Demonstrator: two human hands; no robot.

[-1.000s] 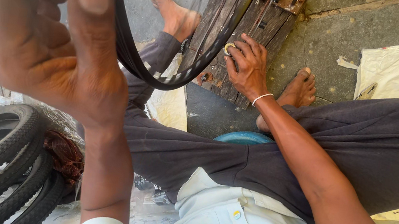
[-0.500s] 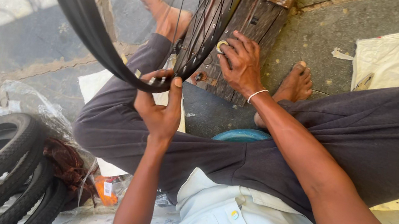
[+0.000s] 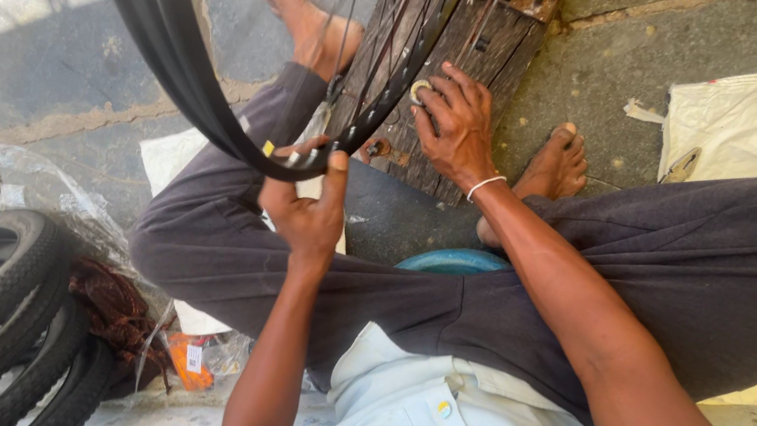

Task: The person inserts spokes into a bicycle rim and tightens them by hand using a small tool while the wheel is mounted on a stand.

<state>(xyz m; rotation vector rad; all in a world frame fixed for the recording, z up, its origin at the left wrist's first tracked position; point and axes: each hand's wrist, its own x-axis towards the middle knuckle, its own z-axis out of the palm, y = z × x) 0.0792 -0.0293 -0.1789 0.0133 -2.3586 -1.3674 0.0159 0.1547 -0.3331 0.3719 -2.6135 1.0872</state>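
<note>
Fitting the tyre onto the wheel rim, partway round.

My left hand [image 3: 305, 217] fingers pinch the bicycle wheel rim [image 3: 351, 133] at its six o'clock; right hand [image 3: 453, 124] fingers spread, pressing the rim at three o'clock. The tyre [image 3: 150, 25] hangs loose toward ten o'clock; next I judge it needs thumbing on.

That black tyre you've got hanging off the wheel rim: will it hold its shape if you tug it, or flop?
The tyre probably flexes: it bows away from the rim in a loose arc. It looks light, since the left hand lifts it with fingertips. Its rubber likely grips rather than slips.
</note>
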